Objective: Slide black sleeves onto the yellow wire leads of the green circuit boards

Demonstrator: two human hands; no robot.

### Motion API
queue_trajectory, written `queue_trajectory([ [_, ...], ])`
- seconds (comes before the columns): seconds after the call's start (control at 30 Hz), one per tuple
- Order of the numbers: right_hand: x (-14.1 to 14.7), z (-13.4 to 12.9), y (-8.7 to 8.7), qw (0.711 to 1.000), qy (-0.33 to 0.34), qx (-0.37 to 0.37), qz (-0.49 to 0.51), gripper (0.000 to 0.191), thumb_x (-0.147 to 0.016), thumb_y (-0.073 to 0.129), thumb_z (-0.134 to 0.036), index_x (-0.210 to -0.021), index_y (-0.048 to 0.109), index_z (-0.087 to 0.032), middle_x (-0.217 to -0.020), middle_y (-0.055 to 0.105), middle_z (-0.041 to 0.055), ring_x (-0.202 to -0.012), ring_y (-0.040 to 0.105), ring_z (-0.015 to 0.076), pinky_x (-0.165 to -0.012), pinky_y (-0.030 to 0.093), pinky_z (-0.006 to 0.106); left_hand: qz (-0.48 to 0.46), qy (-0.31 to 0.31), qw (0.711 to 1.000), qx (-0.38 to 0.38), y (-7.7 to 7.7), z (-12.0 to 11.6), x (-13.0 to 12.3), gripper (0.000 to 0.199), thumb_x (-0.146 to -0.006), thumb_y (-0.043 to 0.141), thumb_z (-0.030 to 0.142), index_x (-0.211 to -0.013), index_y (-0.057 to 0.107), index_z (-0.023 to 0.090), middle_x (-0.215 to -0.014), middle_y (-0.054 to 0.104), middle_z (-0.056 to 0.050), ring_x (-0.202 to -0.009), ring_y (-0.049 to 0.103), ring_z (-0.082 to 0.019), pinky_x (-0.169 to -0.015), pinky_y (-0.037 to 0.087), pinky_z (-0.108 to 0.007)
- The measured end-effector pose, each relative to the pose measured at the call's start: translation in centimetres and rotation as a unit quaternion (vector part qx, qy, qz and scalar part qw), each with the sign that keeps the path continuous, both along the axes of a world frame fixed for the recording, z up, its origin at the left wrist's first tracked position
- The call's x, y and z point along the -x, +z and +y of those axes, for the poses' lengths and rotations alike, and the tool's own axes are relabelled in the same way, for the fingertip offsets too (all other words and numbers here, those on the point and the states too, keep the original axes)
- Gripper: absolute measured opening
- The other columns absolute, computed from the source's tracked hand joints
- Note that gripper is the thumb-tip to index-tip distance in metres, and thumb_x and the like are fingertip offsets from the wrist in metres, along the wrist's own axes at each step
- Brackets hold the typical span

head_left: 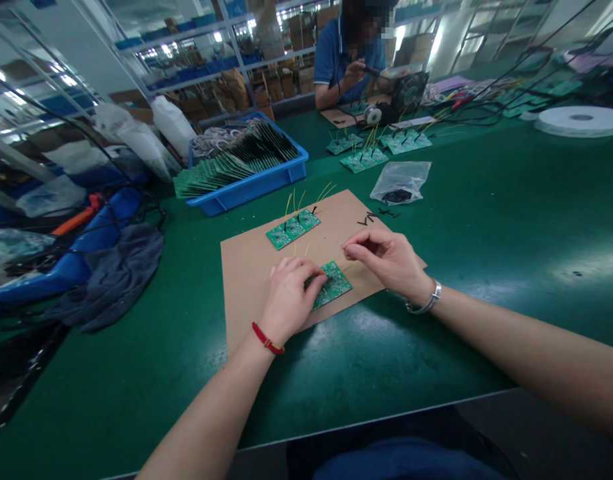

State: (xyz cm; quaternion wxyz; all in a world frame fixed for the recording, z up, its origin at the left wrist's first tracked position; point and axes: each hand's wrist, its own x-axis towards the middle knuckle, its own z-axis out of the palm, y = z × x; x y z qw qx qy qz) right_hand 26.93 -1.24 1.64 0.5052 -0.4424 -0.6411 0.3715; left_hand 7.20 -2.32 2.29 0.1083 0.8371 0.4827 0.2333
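My left hand (291, 293) covers the left part of a green circuit board (337, 283), its fingers curled and pressed to it. Two thin yellow wires (301, 249) stick up just beyond that hand. To the right of the board, my right hand (386, 259) is raised with thumb and forefinger pinched together; whatever is between the fingertips is too small to make out. Behind the left hand lies a second circuit board (293, 229) with upright yellow wires and black sleeves. Short black tube pieces (371, 219) are scattered past my right hand. Everything here is on a brown cardboard sheet (246, 267).
A blue tray (256, 185) holds stacked boards at the back left. Beyond the cardboard lies a clear bag (401, 181) with black pieces. Several wired boards (363, 160) stand farther back, near a person (353, 60) working opposite. A dark cloth (119, 277) lies left; a white reel (581, 121) lies right.
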Motion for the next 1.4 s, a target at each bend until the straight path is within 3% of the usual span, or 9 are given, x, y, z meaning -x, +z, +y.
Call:
queue_trajectory([
  [0.23, -4.2, 2.7, -0.4, 0.95, 0.055, -0.101, -0.292, 0.019, -0.085, 0.057, -0.029, -0.097, 0.069, -0.02, -0.096, 0.066, 0.0084, -0.092, 0.057, 0.0225, -0.086, 0.041, 0.039, -0.111, 0.046, 0.992, -0.026, 0.8, 0.9, 1.0, 0.02, -0.092, 0.049, 0.027, -0.081, 0.063, 0.018, -0.079, 0.061, -0.002, -0.077, 0.055, -0.016, -0.072, 0.042, -0.029],
  [0.37, -4.6, 3.3, -1.7, 0.893, 0.101, -0.162, -0.407, 0.019, -0.085, 0.059, -0.032, -0.096, 0.071, -0.022, -0.101, 0.062, 0.0098, -0.096, 0.054, 0.0243, -0.089, 0.037, 0.042, -0.188, 0.121, 0.96, -0.168, 1.9, 0.0, 1.3, 0.011, -0.091, 0.049, 0.022, -0.09, 0.059, 0.018, -0.081, 0.06, -0.001, -0.073, 0.055, -0.014, -0.069, 0.044, -0.027],
  [0.5, -4.1, 3.3, -1.9, 0.872, 0.098, -0.183, -0.444, 0.019, -0.087, 0.056, -0.032, -0.084, 0.07, -0.021, -0.097, 0.064, 0.0084, -0.095, 0.054, 0.0241, -0.089, 0.035, 0.041, -0.164, -0.037, 0.942, -0.29, 2.3, -3.0, -0.8, 0.022, -0.083, 0.057, 0.011, -0.101, 0.055, 0.022, -0.087, 0.063, -0.002, -0.083, 0.058, -0.016, -0.078, 0.047, -0.031],
  [0.6, -4.0, 3.0, -1.3, 0.87, 0.128, -0.151, -0.452, 0.018, -0.088, 0.052, -0.026, -0.083, 0.068, -0.019, -0.084, 0.067, 0.0074, -0.084, 0.058, 0.0213, -0.079, 0.039, 0.034, -0.078, -0.177, 0.966, -0.171, 1.2, -4.7, -4.2, 0.029, -0.085, 0.052, 0.01, -0.112, 0.052, 0.02, -0.099, 0.064, -0.005, -0.095, 0.059, -0.018, -0.086, 0.049, -0.032],
  [0.77, -4.3, 2.0, 0.1, 0.903, 0.106, -0.048, -0.414, 0.017, -0.083, 0.05, -0.014, -0.077, 0.065, -0.018, -0.076, 0.069, 0.0065, -0.07, 0.06, 0.0173, -0.064, 0.039, 0.027, 0.003, -0.053, 0.996, -0.077, -1.4, -2.7, -8.3, 0.044, -0.089, 0.042, 0.01, -0.132, 0.036, 0.008, -0.133, 0.048, -0.019, -0.123, 0.047, -0.026, -0.101, 0.044, -0.043],
  [1.07, -6.9, 4.7, 1.3, 0.977, 0.051, 0.061, -0.199, 0.032, -0.084, 0.051, -0.042, -0.078, 0.069, -0.017, -0.072, 0.068, 0.0051, -0.065, 0.059, 0.0162, -0.06, 0.041, 0.028, -0.01, 0.012, 1.0, 0.016, -2.9, 0.2, -8.2, 0.018, -0.093, 0.038, 0.014, -0.103, 0.052, 0.015, -0.086, 0.065, -0.008, -0.08, 0.063, -0.022, -0.072, 0.05, -0.035],
  [1.13, -7.3, 6.4, 0.9, 0.958, -0.04, 0.036, -0.281, 0.033, -0.084, 0.052, -0.042, -0.076, 0.07, -0.016, -0.068, 0.067, 0.0055, -0.06, 0.056, 0.0158, -0.057, 0.037, 0.028, -0.061, 0.004, 0.998, 0.027, -3.1, 0.2, -8.0, 0.017, -0.093, 0.037, 0.014, -0.097, 0.053, 0.016, -0.085, 0.064, -0.007, -0.081, 0.062, -0.02, -0.073, 0.049, -0.032],
  [1.27, -7.0, 9.0, -0.5, 0.852, -0.138, -0.018, -0.504, 0.026, -0.084, 0.054, -0.034, -0.077, 0.072, -0.016, -0.075, 0.07, 0.0083, -0.065, 0.059, 0.0182, -0.055, 0.033, 0.028, -0.146, 0.005, 0.989, 0.032, -3.4, 0.3, -7.7, 0.019, -0.095, 0.035, 0.015, -0.098, 0.053, 0.016, -0.096, 0.063, -0.008, -0.092, 0.06, -0.019, -0.082, 0.047, -0.032],
  [1.4, -6.2, 9.7, -1.3, 0.822, -0.161, -0.028, -0.546, 0.029, -0.084, 0.052, -0.032, -0.074, 0.071, -0.014, -0.078, 0.07, 0.0118, -0.068, 0.061, 0.0213, -0.056, 0.033, 0.029, -0.178, 0.011, 0.983, 0.035, -3.5, 0.2, -7.5, 0.02, -0.094, 0.035, 0.013, -0.103, 0.052, 0.016, -0.102, 0.061, -0.009, -0.098, 0.058, -0.02, -0.086, 0.046, -0.034],
])
